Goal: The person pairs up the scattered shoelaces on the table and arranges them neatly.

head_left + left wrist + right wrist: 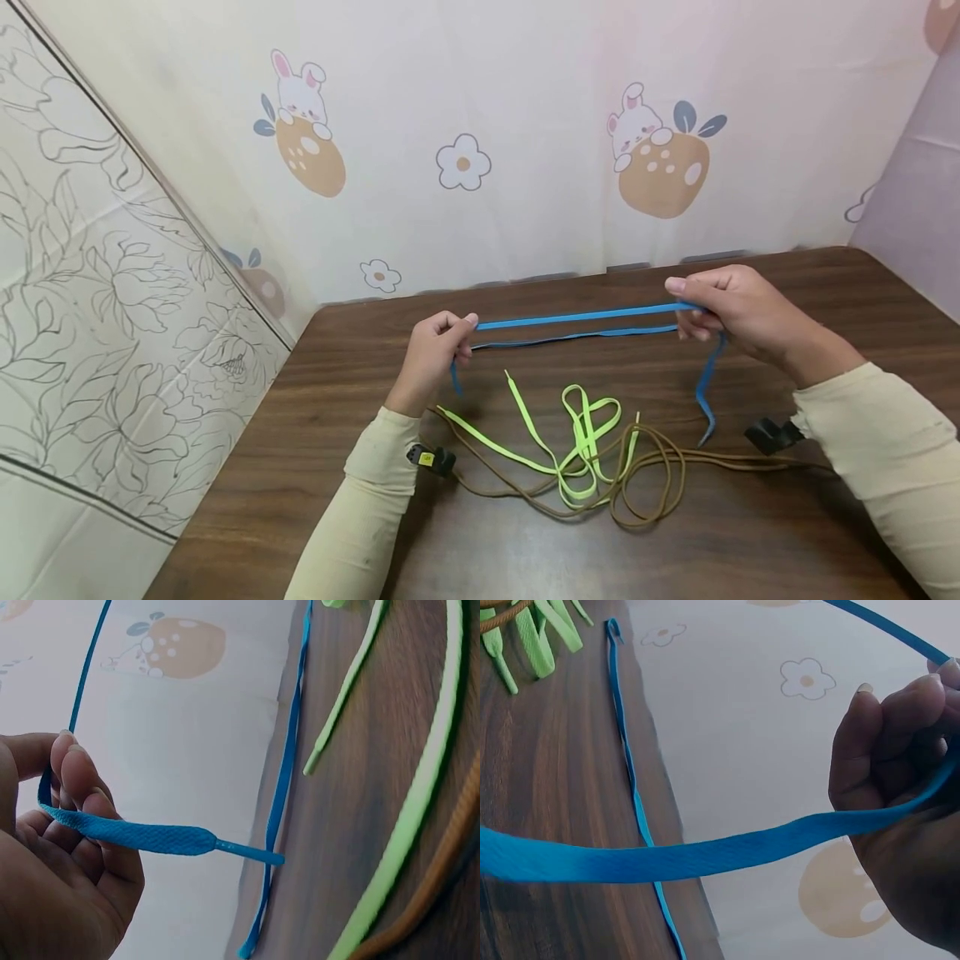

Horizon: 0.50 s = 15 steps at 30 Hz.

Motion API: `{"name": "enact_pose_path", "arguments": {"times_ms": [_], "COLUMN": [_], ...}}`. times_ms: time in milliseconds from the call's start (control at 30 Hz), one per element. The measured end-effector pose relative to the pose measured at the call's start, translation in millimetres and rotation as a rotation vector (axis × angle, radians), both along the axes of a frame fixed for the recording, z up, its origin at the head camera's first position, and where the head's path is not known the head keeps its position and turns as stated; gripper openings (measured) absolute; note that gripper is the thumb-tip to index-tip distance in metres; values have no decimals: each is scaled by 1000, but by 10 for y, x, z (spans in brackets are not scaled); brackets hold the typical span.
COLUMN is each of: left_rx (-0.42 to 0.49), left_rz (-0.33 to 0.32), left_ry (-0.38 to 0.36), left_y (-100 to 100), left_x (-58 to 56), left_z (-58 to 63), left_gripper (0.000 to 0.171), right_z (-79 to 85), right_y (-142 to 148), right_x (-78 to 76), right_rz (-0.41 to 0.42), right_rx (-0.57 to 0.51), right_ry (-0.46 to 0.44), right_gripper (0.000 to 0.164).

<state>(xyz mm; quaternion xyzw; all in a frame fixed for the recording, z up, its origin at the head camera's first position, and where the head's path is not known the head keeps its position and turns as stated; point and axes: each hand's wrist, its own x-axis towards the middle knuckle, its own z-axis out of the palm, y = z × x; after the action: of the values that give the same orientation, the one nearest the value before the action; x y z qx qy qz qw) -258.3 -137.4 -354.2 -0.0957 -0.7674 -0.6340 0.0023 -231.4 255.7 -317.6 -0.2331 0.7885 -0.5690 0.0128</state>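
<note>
Left hand (432, 350) and right hand (738, 312) were each found gripping one blue lace (577, 317), stretched straight between them above the brown table (255, 467). A short end was seen hanging below the left hand, a longer one below the right. Behind, a second blue lace (637, 332) was noted on the table; nearer, yellow-green lacing (429, 769) was crossed by brown cord (448, 847).
</note>
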Motion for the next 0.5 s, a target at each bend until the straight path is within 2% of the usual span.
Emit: {"name": "enact_pose_path", "arguments": {"times_ms": [333,500], "left_rx": [32,29], "left_rz": [38,44], "left_ry": [-33,-39], "left_y": [-81,-125], "left_x": [-45,-70], "left_z": [-72,-88], "left_gripper": [37,43], "right_z": [-60,-72], "right_y": [49,122], "right_x": [-15,-35], "right_rz": [-49,-72], "right_rx": [39,55], "right_ry": [-20,-36], "right_gripper": [61,63]}}
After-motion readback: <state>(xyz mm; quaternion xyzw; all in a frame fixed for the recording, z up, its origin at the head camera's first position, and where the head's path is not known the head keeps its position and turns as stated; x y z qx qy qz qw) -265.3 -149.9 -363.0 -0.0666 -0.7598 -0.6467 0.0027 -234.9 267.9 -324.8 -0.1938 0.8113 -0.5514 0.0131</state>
